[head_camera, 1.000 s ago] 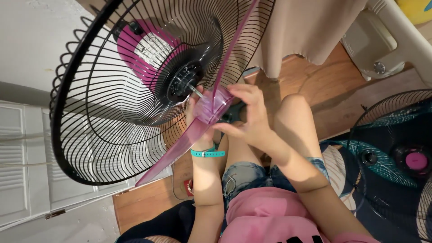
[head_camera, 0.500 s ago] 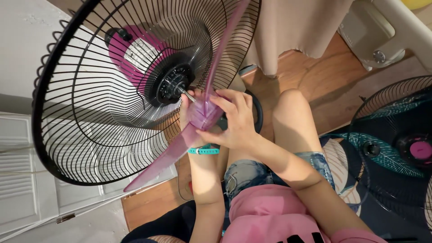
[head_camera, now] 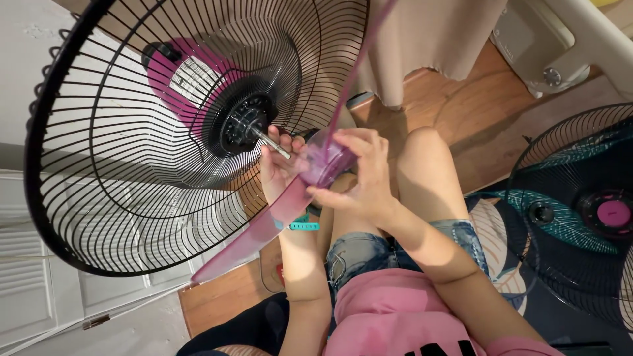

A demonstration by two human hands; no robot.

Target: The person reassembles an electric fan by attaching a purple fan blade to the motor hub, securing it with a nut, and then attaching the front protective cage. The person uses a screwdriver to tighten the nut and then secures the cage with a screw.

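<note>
- Wooden floor (head_camera: 461, 112) underfoot, a beige cloth (head_camera: 428, 39) hanging at the back;
- nearest, the right hand (head_camera: 359, 178) and left hand (head_camera: 280, 173) clasp the hub of the translucent purple fan blade (head_camera: 264, 227), fingers curled round it;
- beyond the blade, the bare motor shaft (head_camera: 273, 144) in the black rear guard (head_camera: 165, 132); the hub has come back off the shaft since a second ago, so the blade looks unseated.

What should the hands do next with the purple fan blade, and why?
Probably slide the purple fan blade straight toward the metal shaft so its hub goes over the tip. Both the left hand and the right hand grip the hub, which sits just off the shaft's end. The shaft sticks out bare from the black wire guard.
</note>
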